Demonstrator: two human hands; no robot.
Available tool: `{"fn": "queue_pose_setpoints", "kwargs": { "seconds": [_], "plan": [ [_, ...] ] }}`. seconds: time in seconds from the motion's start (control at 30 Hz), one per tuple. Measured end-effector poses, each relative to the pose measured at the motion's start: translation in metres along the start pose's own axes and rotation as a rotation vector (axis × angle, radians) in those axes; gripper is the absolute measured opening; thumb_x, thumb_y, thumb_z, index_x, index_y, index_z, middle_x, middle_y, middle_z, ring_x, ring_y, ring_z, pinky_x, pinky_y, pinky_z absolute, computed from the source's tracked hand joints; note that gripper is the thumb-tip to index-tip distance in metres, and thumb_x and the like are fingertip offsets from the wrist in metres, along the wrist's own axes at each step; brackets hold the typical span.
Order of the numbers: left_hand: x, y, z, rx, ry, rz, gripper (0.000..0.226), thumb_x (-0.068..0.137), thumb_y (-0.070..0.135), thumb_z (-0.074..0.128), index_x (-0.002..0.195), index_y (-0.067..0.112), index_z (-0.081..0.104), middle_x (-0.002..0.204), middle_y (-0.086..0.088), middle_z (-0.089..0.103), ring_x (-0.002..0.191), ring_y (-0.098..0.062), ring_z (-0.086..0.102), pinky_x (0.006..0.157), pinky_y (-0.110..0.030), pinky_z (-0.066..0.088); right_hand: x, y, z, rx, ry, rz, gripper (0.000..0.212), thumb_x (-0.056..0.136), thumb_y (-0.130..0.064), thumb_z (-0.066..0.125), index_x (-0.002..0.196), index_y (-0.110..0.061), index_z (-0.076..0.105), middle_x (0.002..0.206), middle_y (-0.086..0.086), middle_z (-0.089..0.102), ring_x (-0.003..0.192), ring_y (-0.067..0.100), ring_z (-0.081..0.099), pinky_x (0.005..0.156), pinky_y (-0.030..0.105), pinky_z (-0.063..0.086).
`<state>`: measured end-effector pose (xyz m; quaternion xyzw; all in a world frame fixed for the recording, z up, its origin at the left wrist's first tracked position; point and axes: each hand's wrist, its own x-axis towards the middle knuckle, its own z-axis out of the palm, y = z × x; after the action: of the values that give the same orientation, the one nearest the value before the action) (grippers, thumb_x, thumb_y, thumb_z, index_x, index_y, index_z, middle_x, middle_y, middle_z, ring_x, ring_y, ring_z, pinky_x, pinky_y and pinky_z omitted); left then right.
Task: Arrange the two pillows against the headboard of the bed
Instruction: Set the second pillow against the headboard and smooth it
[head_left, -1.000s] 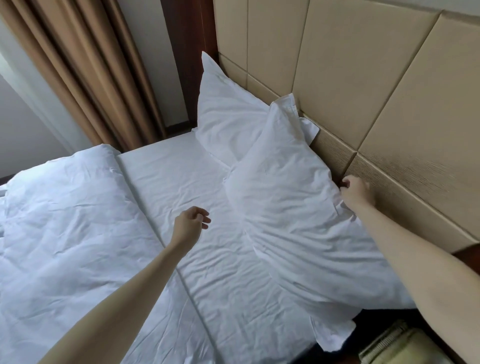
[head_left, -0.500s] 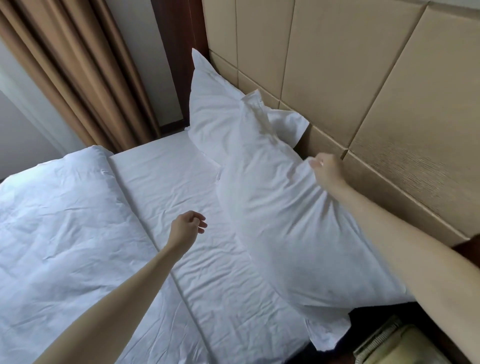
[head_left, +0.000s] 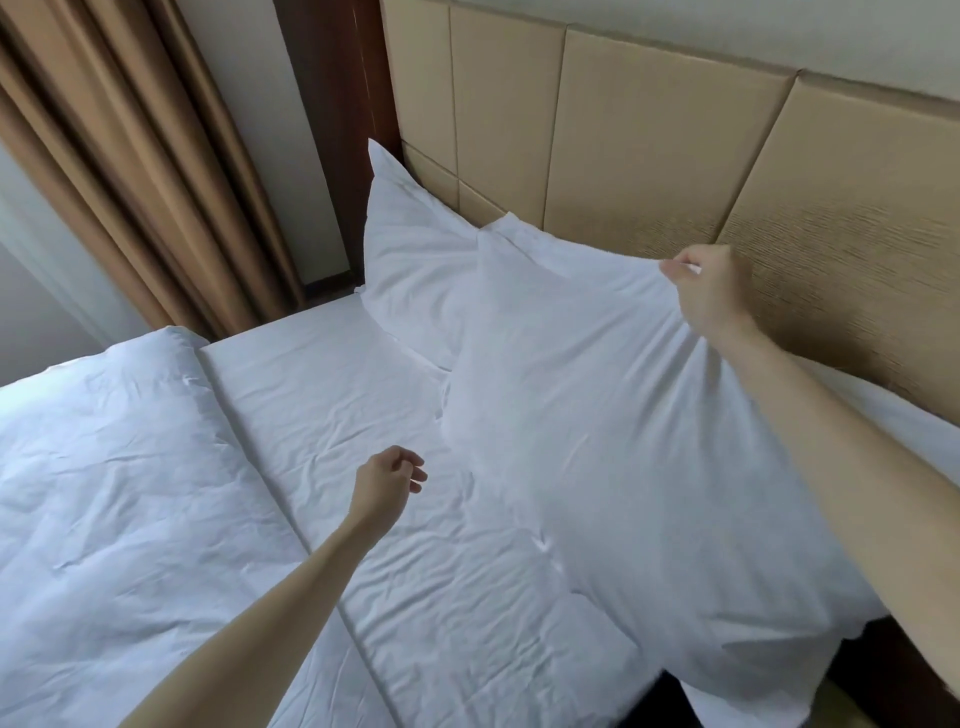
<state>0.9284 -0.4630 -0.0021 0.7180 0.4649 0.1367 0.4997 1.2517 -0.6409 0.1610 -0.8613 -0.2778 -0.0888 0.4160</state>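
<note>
Right hand (head_left: 709, 291) pinched on the top edge of the near white fabric pillow (head_left: 613, 467), lifting it in front of the tan padded headboard (head_left: 649, 156); left hand (head_left: 387, 483) loosely curled, holding nothing, above the white bed sheet (head_left: 332, 405). Far white pillow (head_left: 410, 260) propped upright against the headboard, partly overlapped by the near one. Risk: held by one pinch only, likely to sag, slip off the bed's near edge, or knock the far pillow askew.
</note>
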Motion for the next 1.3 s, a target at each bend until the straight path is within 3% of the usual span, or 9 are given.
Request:
{"fn": "queue_pose_setpoints", "kwargs": {
  "seconds": [0.27,0.47,0.57,0.67,0.77,0.9,1.0,1.13,1.3],
  "plan": [
    [0.009,-0.013,-0.004,0.03,0.007,-0.041,0.031,0.089,-0.001,0.036,0.081,0.009,0.064,0.075,-0.005,0.069,0.065,-0.018,0.062,0.054,-0.021,0.04,-0.009,0.014,0.018,-0.034,0.144,-0.007,0.029,0.092,-0.025,0.054,0.079,0.0,0.064,0.078,0.019,0.066,0.074,0.032,0.055,0.062,0.035,0.038],
    [0.013,-0.009,0.004,0.059,-0.014,-0.038,0.031,0.089,-0.002,0.035,0.081,0.008,0.064,0.077,-0.008,0.069,0.066,-0.02,0.062,0.057,-0.022,0.042,-0.025,0.068,0.03,-0.41,-0.26,0.051,0.031,0.094,-0.025,0.05,0.067,-0.01,0.046,0.082,0.02,0.06,0.084,0.038,0.058,0.063,0.033,0.032],
    [0.012,-0.007,0.01,0.088,-0.046,-0.031,0.033,0.088,-0.001,0.035,0.079,0.011,0.063,0.076,-0.006,0.069,0.065,-0.016,0.062,0.054,-0.02,0.04,-0.036,0.09,0.03,-0.43,-0.32,0.132,0.031,0.091,-0.028,0.052,0.067,-0.009,0.047,0.083,0.02,0.06,0.084,0.038,0.057,0.065,0.034,0.037],
    [0.012,-0.004,0.016,0.098,-0.073,-0.024,0.033,0.088,-0.002,0.035,0.079,0.011,0.063,0.075,-0.005,0.069,0.063,-0.015,0.062,0.05,-0.014,0.039,-0.036,0.09,0.034,-0.354,-0.342,0.149,0.031,0.088,-0.038,0.057,0.083,-0.008,0.055,0.095,0.014,0.06,0.092,0.034,0.056,0.074,0.038,0.042],
    [0.009,-0.003,0.022,0.1,-0.086,-0.025,0.032,0.088,-0.002,0.035,0.081,0.01,0.064,0.074,-0.004,0.069,0.065,-0.018,0.063,0.052,-0.016,0.04,-0.036,0.081,0.048,-0.37,-0.403,0.124,0.043,0.086,-0.047,0.058,0.103,-0.008,0.053,0.116,0.012,0.054,0.107,0.032,0.054,0.078,0.036,0.035],
    [-0.001,-0.004,0.024,0.087,-0.103,-0.029,0.031,0.088,-0.002,0.035,0.083,0.008,0.065,0.077,-0.006,0.07,0.063,-0.015,0.062,0.047,-0.01,0.04,-0.039,0.069,0.078,-0.405,-0.7,0.248,0.083,0.081,-0.057,0.061,0.141,-0.012,0.025,0.144,0.018,0.036,0.131,0.037,0.041,0.101,0.045,0.037],
    [-0.009,-0.01,0.022,0.067,-0.103,-0.04,0.031,0.087,-0.003,0.036,0.083,0.006,0.066,0.076,-0.007,0.07,0.062,-0.016,0.062,0.046,-0.007,0.04,-0.049,0.075,0.093,-0.563,-0.769,0.173,0.082,0.083,-0.062,0.053,0.143,-0.016,0.021,0.138,0.018,0.043,0.123,0.04,0.048,0.094,0.047,0.039],
    [-0.013,-0.019,0.015,0.035,-0.074,-0.098,0.031,0.086,-0.002,0.038,0.079,0.009,0.066,0.072,-0.005,0.071,0.061,-0.017,0.063,0.05,-0.014,0.042,-0.039,0.099,0.075,-0.658,-0.57,-0.053,0.049,0.095,-0.052,0.037,0.12,-0.012,0.047,0.112,0.024,0.063,0.105,0.042,0.059,0.08,0.044,0.043],
    [-0.014,-0.016,0.017,0.006,-0.064,-0.129,0.031,0.086,0.0,0.038,0.079,0.01,0.066,0.072,-0.003,0.071,0.06,-0.015,0.064,0.05,-0.019,0.041,-0.021,0.113,0.059,-0.785,-0.432,-0.267,0.036,0.101,-0.034,0.032,0.105,-0.005,0.053,0.094,0.027,0.067,0.089,0.045,0.063,0.069,0.042,0.045]
  ]
}}
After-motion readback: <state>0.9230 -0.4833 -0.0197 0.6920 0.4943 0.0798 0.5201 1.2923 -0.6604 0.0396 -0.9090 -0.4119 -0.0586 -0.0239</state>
